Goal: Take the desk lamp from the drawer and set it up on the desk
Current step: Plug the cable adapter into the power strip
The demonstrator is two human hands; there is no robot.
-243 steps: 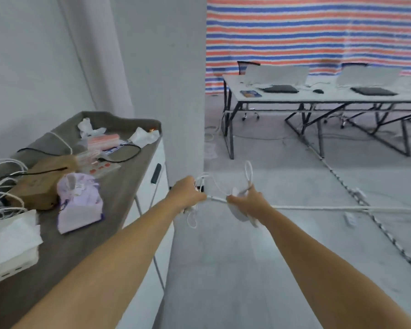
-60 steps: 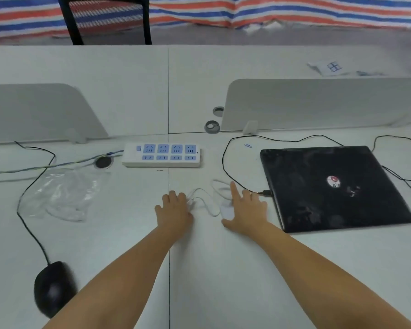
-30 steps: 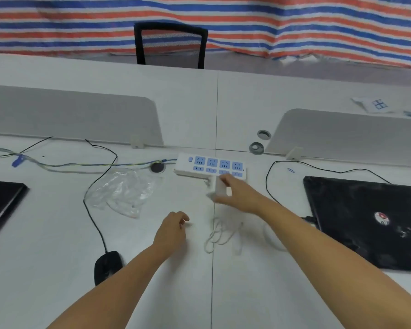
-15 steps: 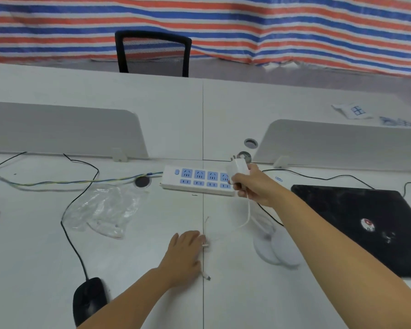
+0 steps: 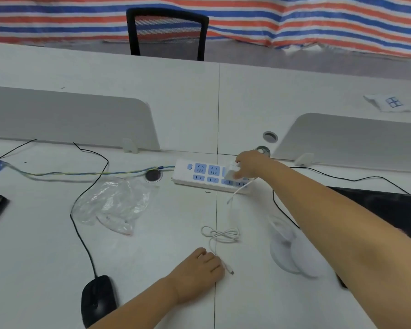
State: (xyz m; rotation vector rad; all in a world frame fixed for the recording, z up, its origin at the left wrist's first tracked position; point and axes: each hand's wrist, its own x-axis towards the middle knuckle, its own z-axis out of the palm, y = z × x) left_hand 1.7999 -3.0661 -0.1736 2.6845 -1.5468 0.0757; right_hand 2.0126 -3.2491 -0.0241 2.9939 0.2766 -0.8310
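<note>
The white desk lamp (image 5: pixel 292 248) lies folded flat on the white desk (image 5: pixel 152 233), partly behind my right forearm. Its thin white cable (image 5: pixel 220 233) runs in loops across the desk. My right hand (image 5: pixel 249 166) grips the white plug adapter (image 5: pixel 231 172) and holds it against the white power strip (image 5: pixel 204 175) with blue sockets. My left hand (image 5: pixel 199 269) rests on the desk with its fingers curled over the cable, whose free end (image 5: pixel 230 271) pokes out to the right of the hand.
A crumpled clear plastic bag (image 5: pixel 114 205) lies left of the cable. A black mouse (image 5: pixel 97 300) sits at the near left, its black cord running back. A black laptop (image 5: pixel 389 210) lies at right. Grey dividers (image 5: pixel 69 119) and a black chair (image 5: pixel 166 32) stand behind.
My right hand has carried the adapter from above the strip's end down onto its sockets. The left hand stays on the cable.
</note>
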